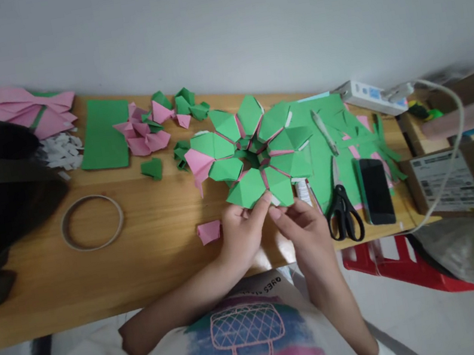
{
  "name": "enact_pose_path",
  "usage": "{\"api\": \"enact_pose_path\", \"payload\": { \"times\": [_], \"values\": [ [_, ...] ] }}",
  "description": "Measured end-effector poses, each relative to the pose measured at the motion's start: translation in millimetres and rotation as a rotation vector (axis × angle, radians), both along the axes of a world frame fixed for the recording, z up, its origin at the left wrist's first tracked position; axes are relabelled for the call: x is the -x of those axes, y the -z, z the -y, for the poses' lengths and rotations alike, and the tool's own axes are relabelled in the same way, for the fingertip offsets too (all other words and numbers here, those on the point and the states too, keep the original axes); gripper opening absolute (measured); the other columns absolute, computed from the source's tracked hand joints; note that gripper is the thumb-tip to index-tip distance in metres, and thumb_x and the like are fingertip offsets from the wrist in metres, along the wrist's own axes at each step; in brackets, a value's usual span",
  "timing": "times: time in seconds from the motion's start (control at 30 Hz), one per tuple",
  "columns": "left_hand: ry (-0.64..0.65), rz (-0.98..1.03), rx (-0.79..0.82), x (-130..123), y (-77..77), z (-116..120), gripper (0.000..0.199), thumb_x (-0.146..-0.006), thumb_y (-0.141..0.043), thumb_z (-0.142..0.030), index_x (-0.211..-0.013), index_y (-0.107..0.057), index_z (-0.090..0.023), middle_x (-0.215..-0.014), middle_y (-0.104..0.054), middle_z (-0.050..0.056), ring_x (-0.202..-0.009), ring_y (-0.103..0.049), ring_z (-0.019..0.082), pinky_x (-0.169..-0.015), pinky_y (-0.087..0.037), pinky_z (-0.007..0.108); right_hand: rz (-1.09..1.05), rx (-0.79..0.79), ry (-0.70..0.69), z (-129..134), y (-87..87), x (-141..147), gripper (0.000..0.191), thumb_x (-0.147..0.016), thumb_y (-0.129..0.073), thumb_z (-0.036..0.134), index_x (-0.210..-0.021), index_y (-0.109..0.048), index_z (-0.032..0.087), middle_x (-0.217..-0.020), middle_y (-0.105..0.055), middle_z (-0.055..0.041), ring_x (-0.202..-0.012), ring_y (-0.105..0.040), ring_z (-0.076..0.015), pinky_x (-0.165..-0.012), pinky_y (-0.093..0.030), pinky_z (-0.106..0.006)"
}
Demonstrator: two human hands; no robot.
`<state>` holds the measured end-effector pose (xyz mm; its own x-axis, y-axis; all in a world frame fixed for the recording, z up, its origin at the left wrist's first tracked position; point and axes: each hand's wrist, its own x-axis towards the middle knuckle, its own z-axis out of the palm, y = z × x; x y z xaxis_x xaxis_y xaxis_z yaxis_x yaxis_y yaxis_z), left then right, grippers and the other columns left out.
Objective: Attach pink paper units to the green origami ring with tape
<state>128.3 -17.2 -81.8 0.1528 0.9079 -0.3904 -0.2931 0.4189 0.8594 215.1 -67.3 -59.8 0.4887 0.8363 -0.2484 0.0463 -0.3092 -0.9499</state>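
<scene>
Pinching a green-and-pink paper flower (263, 155) along its near edge, the left hand (243, 231) and right hand (309, 229) are close together over a wooden table (157, 221), their fingers (285, 223) clamped on the paper. To the flower's right lie black scissors (340, 194) and a phone (376, 190).

Bare, ungloved L hand (245, 224) & bare, ungloved R hand (305, 226) nearly meet mid-view, thumb tips v. close together. L thumb (262, 205) is stretched up & to the R, w/ L fingers (234, 211) curled under, partly hidden; R thumb (285, 225) angles up & to the L, R index (300, 207) bent in toward it (both look like fingertip pinches, btw). Bare L forearm (176, 306) slants in from lower L; bare R forearm (339, 312) rises steeper, wrist approx. straight.
</scene>
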Motion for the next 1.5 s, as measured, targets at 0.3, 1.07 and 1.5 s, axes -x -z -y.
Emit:
{"api": "enact_pose_path", "payload": {
  "times": [0.3, 1.07, 1.5],
  "values": [
    [-0.053, 0.000, 0.014, 2.4, 0.7, 1.4, 0.029, -0.064, -0.076, -0.033, -0.056, -0.053, -0.017, -0.052, -0.053, -0.005, -0.052, -0.047, 0.008, -0.053, -0.040, 0.020, -0.204, -0.103, 0.221, -10.3, 7.3, 12.3, 0.031, -0.067, -0.078, 0.035, -0.053, -0.054, 0.018, -0.046, -0.045, 0.0075, -0.046, -0.035, -0.0062, -0.048, -0.031, -0.022],
    [0.071, 0.074, 0.031, 4.2, 11.3, -0.7, 0.033, -0.064, -0.078, -0.046, -0.069, -0.070, -0.014, -0.068, -0.069, 0.004, -0.067, -0.061, 0.015, -0.067, -0.048, 0.027, -0.132, -0.182, 0.282, -24.8, 21.8, 13.4, 0.032, -0.069, -0.073, 0.040, -0.056, -0.053, 0.019, -0.050, -0.053, 0.0052, -0.047, -0.042, -0.0074, -0.049, -0.034, -0.022],
    [0.207, -1.049, -0.640, 198.2, -10.2, -29.0, 0.018, -0.077, -0.060, -0.043, -0.080, -0.072, -0.030, -0.088, -0.068, 0.006, -0.090, -0.059, 0.031, -0.086, -0.041, 0.043, 0.848, 0.450, 0.259, 43.7, 20.0, -94.4, 0.044, -0.077, -0.055, 0.049, -0.095, -0.070, 0.012, -0.092, -0.071, -0.0185, -0.084, -0.064, -0.0315, -0.073, -0.046, -0.041]
  ]
}}
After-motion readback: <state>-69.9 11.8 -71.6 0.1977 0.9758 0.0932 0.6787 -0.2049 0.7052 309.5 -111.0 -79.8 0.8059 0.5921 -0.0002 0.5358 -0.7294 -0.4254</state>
